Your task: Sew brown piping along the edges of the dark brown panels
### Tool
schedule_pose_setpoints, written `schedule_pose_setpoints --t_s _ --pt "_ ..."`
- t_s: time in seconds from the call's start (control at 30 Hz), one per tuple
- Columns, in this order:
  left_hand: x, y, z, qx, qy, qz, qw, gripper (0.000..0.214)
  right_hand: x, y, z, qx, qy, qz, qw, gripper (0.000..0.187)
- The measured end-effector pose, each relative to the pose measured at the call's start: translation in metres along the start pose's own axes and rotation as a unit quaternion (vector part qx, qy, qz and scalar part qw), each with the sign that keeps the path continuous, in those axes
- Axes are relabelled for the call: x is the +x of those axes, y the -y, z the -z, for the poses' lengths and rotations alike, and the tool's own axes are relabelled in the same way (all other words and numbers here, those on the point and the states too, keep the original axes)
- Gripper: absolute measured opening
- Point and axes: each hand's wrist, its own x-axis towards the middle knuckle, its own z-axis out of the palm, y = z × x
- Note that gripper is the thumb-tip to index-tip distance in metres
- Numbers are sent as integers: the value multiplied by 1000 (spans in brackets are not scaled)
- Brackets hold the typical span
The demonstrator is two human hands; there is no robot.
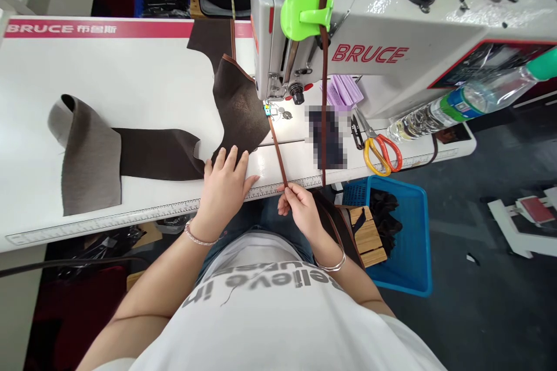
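My left hand [226,182] lies with fingers spread on the lower edge of a dark brown fabric piece [239,104]. That piece runs up to the needle area of the white sewing machine [369,40], and reddish-brown trim edges its upper side. Between thumb and fingers my right hand [299,206] pinches a narrow brown binding strip [279,153], stretched from the small guide [270,110] at the presser foot down to the table's front edge. Left of my left hand the fabric continues, its far end [91,162] folded over with a grey underside showing.
Orange-handled scissors [383,153], black thread snips [357,130] and a plastic bottle [461,101] lie right of the needle. Another brown strip [325,69] hangs past a green clip [304,13]. A blue basket [420,232] with dark pieces stands below the table on the right.
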Motion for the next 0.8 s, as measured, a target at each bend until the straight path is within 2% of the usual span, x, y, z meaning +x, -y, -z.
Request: schedule_pose_setpoints --t_s 0.17,0.5,0.8 --pt "-2 -6 3 17 -4 4 1000 53 0 1 0 -1 -1 -3 1000 37" --pt "-3 20 0 -1 -33 -42 999 45 0 -2 0 7 -1 -3 1000 35" --pt "-3 22 -2 -1 -39 -44 998 45 0 -1 1 5 -1 -5 1000 35"
